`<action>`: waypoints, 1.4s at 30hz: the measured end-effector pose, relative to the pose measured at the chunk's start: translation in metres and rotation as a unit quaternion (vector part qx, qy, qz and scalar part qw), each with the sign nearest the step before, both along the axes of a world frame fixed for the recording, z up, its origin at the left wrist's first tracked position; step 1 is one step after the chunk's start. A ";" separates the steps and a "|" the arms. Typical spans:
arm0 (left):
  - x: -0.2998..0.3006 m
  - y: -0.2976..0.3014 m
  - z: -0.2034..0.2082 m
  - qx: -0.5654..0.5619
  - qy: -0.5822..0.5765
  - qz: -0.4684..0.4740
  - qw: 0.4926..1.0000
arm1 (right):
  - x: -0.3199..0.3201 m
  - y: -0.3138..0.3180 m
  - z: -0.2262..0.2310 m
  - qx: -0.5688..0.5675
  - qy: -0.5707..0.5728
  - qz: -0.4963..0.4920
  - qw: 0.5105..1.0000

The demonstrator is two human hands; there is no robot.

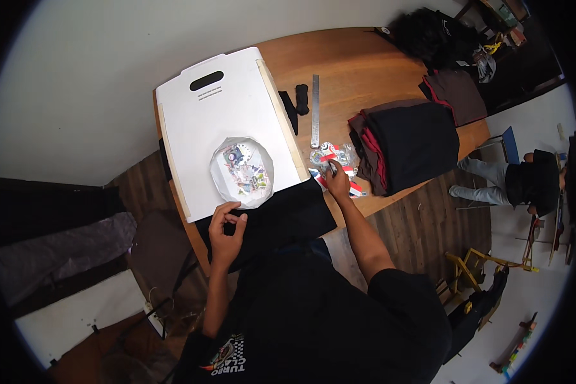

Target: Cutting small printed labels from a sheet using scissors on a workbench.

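Note:
My left hand (226, 232) is raised at the near rim of a white faceted bowl (219, 185). Its fingers are loosely bent with the thumb apart, and nothing shows between them. Inside the bowl lies a heap of small colourful printed cut-outs (244, 171), like stickers. To the right, my right hand (338, 182) reaches down onto a pile of larger stickers (328, 153), some in clear wrapping and some red and white. Its fingertips are pinched together at the pile; what they hold, if anything, is too small to make out.
Under the bowl is a white board (237, 115) with a handle slot. A steel ruler (315, 109) and a small black roll (302, 99) lie beside it. Folded dark garments (409, 144) are stacked on the right of the wooden table (345, 57). Another person (531, 182) stands far right.

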State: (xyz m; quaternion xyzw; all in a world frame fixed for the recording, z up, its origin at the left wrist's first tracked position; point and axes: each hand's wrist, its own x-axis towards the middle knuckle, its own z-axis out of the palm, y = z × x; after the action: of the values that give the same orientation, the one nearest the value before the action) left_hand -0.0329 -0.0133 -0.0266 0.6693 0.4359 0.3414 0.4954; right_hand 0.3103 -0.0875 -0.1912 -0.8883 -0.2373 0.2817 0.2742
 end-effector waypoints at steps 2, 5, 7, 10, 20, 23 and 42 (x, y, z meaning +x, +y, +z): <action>0.000 -0.002 0.001 0.003 0.004 0.004 1.000 | 0.009 -0.002 -0.007 0.011 -0.050 -0.017 0.999; -0.004 -0.002 0.000 -0.015 0.006 0.015 1.000 | 0.011 0.006 0.011 -0.012 -0.065 -0.028 0.997; -0.007 -0.004 -0.006 0.003 0.029 0.008 1.000 | 0.008 0.007 0.019 -0.069 -0.093 0.023 0.993; -0.008 -0.011 -0.007 -0.013 0.028 0.007 1.000 | 0.014 0.001 0.004 -0.068 -0.068 0.028 0.995; -0.013 -0.024 -0.016 -0.017 0.029 0.021 0.999 | 0.039 0.015 0.008 0.007 -0.114 -0.015 0.993; -0.009 -0.020 -0.012 -0.022 0.018 0.014 1.000 | 0.048 0.029 0.020 0.055 -0.148 0.002 0.987; -0.039 -0.035 -0.049 0.061 0.153 -0.087 0.983 | -0.019 -0.085 -0.023 0.067 -0.065 -0.155 0.984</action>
State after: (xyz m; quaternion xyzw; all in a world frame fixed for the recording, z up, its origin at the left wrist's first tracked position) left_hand -0.0723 -0.0482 -0.0753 0.7776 0.4254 0.2166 0.4091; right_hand 0.2909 -0.1720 -0.2137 -0.9104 -0.1323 0.1610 0.3574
